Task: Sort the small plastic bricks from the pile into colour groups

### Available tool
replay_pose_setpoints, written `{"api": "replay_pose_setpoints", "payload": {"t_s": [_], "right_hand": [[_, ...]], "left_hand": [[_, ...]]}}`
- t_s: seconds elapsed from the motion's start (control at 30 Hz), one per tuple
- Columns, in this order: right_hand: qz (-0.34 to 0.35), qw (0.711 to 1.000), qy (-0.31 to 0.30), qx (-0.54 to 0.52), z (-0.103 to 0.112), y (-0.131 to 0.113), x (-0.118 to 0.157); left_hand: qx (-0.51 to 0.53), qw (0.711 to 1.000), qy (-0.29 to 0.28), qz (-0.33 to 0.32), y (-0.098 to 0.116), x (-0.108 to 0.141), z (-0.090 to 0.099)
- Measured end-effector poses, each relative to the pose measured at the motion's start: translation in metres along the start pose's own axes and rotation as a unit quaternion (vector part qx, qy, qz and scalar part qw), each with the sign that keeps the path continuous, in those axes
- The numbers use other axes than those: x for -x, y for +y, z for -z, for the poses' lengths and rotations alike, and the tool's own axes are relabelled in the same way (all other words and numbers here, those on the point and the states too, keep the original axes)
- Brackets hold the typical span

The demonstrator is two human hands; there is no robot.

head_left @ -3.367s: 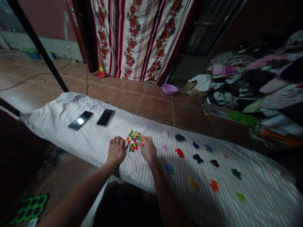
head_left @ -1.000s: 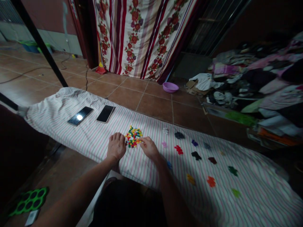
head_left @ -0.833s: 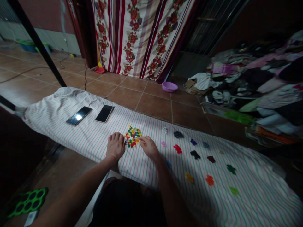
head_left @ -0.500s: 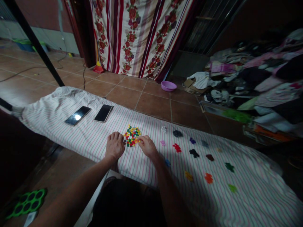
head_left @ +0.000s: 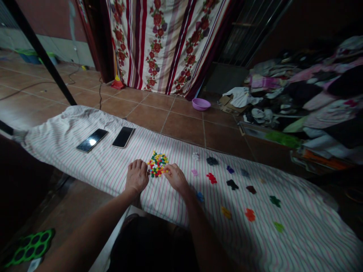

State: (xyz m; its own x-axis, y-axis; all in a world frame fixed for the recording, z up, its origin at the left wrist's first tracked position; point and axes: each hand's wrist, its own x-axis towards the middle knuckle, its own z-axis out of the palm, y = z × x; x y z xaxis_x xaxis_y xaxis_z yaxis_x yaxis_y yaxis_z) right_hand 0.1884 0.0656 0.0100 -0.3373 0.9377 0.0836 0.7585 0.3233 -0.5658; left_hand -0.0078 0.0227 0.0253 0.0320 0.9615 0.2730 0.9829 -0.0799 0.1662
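Observation:
A mixed heap of small colourful pieces (head_left: 157, 162) lies on the striped cloth (head_left: 170, 204) between my hands. My left hand (head_left: 137, 175) rests flat on the cloth, palm down, against the heap's left edge. At the heap's right edge, the fingers of my right hand (head_left: 175, 176) are pinched together; what they hold, if anything, is too small to make out. Right of my hands, single-colour piles are spread out, among them a red pile (head_left: 211, 178), a black pile (head_left: 232, 184), an orange pile (head_left: 250, 215) and a yellow pile (head_left: 226, 212).
Two phones, one on the left (head_left: 92, 140) and one nearer the heap (head_left: 123, 136), lie on the cloth. Beyond it, a purple basin (head_left: 201, 104) stands on the tiled floor, with heaped clothes (head_left: 326, 102) at the right. A black pole (head_left: 45, 53) slants at the left.
The view has shifted slightly. My right hand has barely moved at the heap's right edge, and my left hand stays in place.

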Motion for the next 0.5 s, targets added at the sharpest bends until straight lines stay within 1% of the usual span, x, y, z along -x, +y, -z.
{"api": "replay_pose_setpoints", "payload": {"t_s": [0.1,0.2,0.37,0.43,0.5], "right_hand": [[-0.006,1.0,0.001,-0.01,0.003,-0.005,0.001],[-0.006,1.0,-0.013,-0.028,0.007,-0.011,0.003],[0.026,0.998,-0.041,-0.033,0.009,-0.019,0.005],[0.024,0.999,-0.036,-0.027,0.008,-0.019,0.004],[0.009,0.999,-0.018,-0.026,0.005,-0.018,0.002]], "left_hand": [[-0.001,1.0,0.004,-0.003,-0.001,0.001,-0.001],[-0.005,1.0,0.012,-0.01,-0.002,0.001,-0.002],[-0.014,1.0,0.013,-0.014,-0.002,0.0,-0.003],[-0.013,1.0,0.013,-0.013,-0.002,0.0,-0.003],[-0.01,1.0,0.015,-0.011,-0.002,0.0,-0.003]]}}
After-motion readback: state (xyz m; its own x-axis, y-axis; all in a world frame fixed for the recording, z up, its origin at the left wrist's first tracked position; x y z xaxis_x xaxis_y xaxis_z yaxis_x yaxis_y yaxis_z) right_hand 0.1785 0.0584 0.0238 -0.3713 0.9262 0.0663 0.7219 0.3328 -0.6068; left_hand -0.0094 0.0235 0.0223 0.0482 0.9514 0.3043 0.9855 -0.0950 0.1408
